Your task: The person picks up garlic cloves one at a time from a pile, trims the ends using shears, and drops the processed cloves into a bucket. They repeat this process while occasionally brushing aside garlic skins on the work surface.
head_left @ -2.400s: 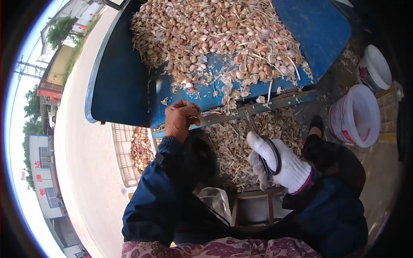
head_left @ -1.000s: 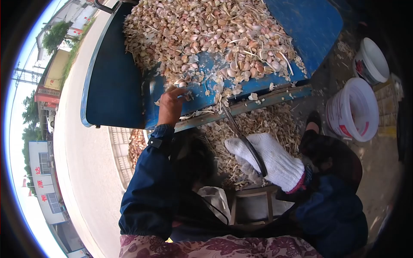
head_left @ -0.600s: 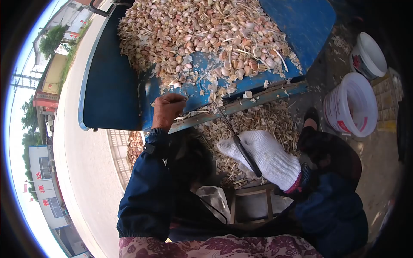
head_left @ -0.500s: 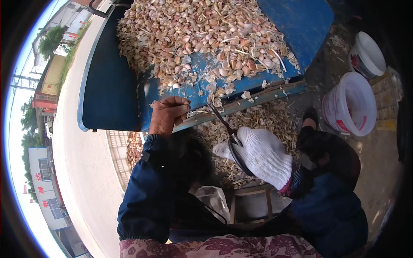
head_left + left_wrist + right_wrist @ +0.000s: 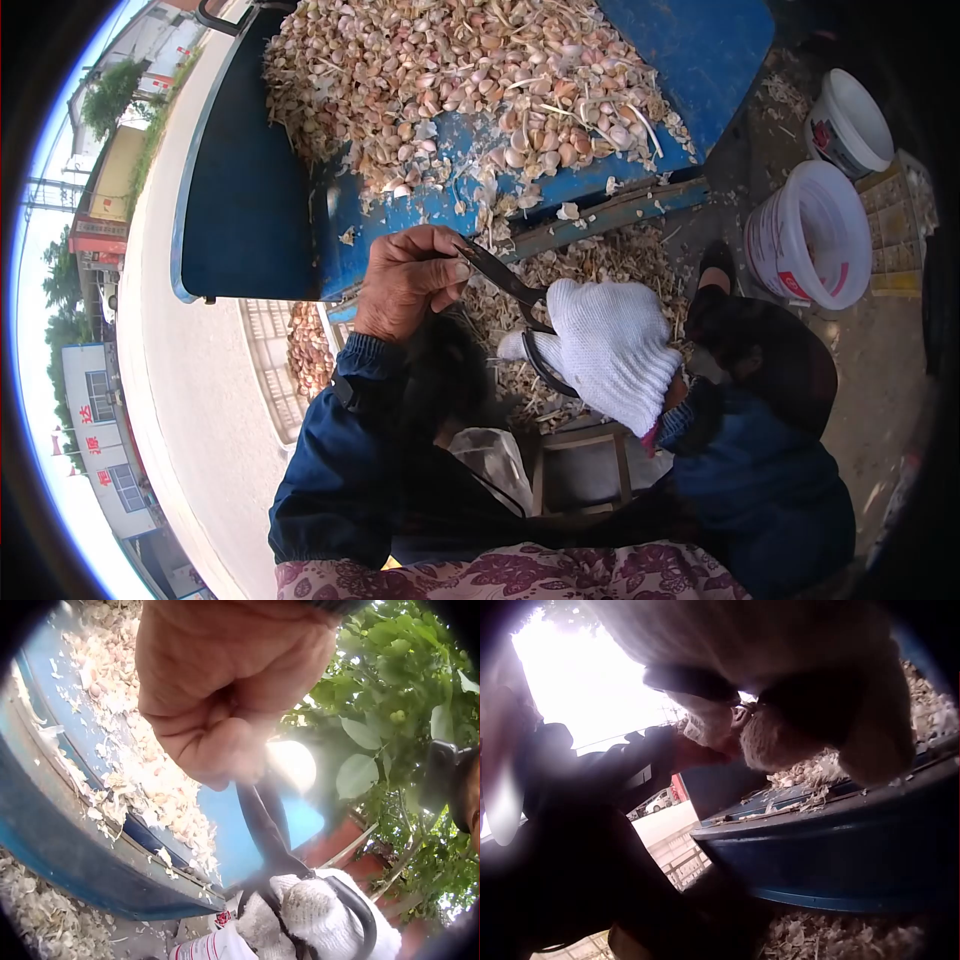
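Observation:
My bare left hand (image 5: pixel 405 280) is held just in front of the blue metal hopper (image 5: pixel 245 220), thumb and forefinger pinching a small piece of garlic that the fingers mostly hide. My right hand (image 5: pixel 615 345), in a white knit glove, grips black-handled scissors (image 5: pixel 505 278). Their dark blades reach up to the left fingertips; in the left wrist view the scissors (image 5: pixel 262 825) meet the underside of the pinch. Behind both hands a large heap of loose garlic cloves (image 5: pixel 450 80), mixed with skins and stalks, lies in the hopper.
Skins and cut stalks (image 5: pixel 640 260) are piled beneath the hopper's front lip (image 5: pixel 610 212). A white plastic crate (image 5: pixel 265 350) with garlic stands at left. Two white buckets, the nearer bucket (image 5: pixel 760 240) and the farther bucket (image 5: pixel 825 140), stand at right. A wooden stool (image 5: pixel 540 480) is between the legs.
My left hand has come back from the heap's edge toward me, thumb and forefinger together. The scissors have turned and moved left, bringing their blades to the left fingertips.

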`<state>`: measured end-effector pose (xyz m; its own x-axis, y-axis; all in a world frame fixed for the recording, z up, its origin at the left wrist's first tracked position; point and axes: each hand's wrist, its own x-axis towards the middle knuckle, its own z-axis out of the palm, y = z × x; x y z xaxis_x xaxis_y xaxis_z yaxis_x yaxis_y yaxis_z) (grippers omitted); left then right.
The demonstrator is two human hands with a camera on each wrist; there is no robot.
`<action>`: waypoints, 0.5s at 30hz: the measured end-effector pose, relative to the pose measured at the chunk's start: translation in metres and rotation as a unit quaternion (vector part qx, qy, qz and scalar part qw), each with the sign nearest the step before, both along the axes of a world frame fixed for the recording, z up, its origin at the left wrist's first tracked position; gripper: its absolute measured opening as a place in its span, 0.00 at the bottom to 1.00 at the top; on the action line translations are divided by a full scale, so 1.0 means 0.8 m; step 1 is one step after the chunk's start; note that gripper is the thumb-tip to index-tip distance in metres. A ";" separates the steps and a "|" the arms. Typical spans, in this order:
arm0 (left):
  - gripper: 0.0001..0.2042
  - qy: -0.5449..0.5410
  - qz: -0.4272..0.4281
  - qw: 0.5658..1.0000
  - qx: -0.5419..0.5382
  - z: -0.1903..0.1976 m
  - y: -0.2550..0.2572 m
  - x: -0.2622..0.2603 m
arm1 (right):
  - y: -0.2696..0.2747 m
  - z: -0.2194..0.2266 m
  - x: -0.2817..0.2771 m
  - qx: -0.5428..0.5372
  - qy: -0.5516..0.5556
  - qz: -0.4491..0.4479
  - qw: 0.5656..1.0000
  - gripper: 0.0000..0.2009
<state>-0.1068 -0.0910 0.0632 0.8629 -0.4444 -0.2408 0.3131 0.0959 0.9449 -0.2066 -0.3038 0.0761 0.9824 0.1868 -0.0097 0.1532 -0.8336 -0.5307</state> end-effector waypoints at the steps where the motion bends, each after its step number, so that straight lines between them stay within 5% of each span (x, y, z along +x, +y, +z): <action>1: 0.09 -0.004 -0.003 1.000 0.013 -0.002 0.001 0.000 | -0.001 -0.001 0.000 0.000 0.013 0.008 1.000 0.28; 5: 0.09 0.012 -0.059 0.992 0.109 0.010 -0.012 -0.012 | -0.008 -0.011 0.001 0.041 0.027 0.033 0.998 0.26; 8: 0.05 0.046 -0.027 0.994 0.094 -0.001 -0.007 -0.007 | -0.007 -0.015 0.001 0.360 0.311 -0.054 0.878 0.22; 10: 0.03 0.083 0.023 0.993 0.080 -0.019 0.022 0.027 | -0.014 -0.007 0.000 0.360 0.308 -0.060 0.879 0.23; 12: 0.02 0.056 0.159 0.985 0.046 -0.033 0.043 0.059 | -0.016 -0.009 0.000 0.350 0.303 -0.076 0.883 0.23; 15: 0.07 -0.118 0.197 0.938 0.259 -0.053 0.065 0.105 | -0.019 -0.011 0.000 0.322 0.273 -0.057 0.905 0.24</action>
<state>-0.0224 -0.0392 0.0209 0.9920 0.0444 -0.1180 0.1260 -0.3308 0.9353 -0.2065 -0.3189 0.0676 0.8773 0.2239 -0.4245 -0.3455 -0.3190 -0.8825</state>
